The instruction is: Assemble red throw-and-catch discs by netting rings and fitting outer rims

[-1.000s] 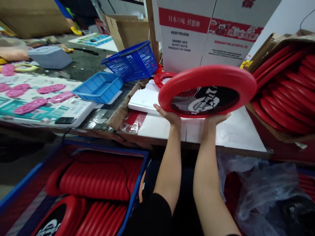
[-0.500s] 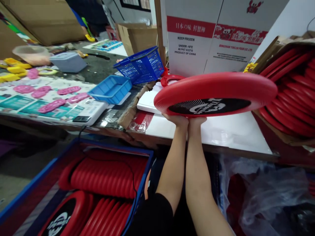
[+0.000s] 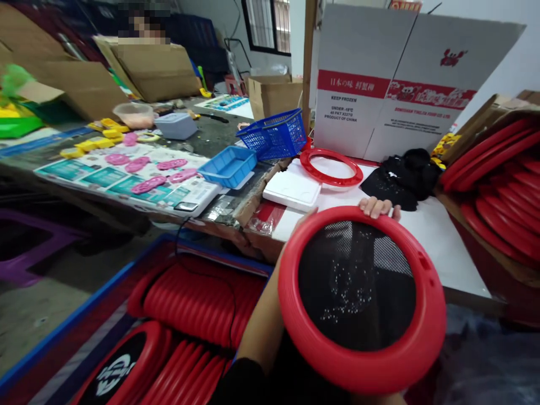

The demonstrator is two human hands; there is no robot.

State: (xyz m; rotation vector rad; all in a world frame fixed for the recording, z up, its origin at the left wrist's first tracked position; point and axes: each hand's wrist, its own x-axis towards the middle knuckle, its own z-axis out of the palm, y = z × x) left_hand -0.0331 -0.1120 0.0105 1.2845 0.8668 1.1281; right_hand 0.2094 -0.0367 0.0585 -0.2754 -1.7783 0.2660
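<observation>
A red frisbee-like disc (image 3: 428,332) with a black mesh centre is held up before me, tilted so its face turns towards me. Small slots show in its right rim. My left hand (image 3: 304,218) is at its upper left edge, mostly hidden behind it. Fingers of what looks like my right hand (image 3: 376,208) curl over the top rim from behind; the palm is hidden. On the white table surface beyond are a flat red ring (image 3: 314,169), a white foam block (image 3: 291,191) and a pile of black fabric pieces (image 3: 392,183).
Below left, a blue-edged crate (image 3: 25,365) holds rows of red discs. A carton (image 3: 485,236) of red rings is at right. A light-blue tray (image 3: 228,167), blue basket (image 3: 276,135) and pink pieces (image 3: 147,184) lie left. A person stands at the far bench.
The disc has come down and closer, turning from nearly edge-on to facing me. My hands have moved from beneath it to its upper edge. The black fabric behind it now shows.
</observation>
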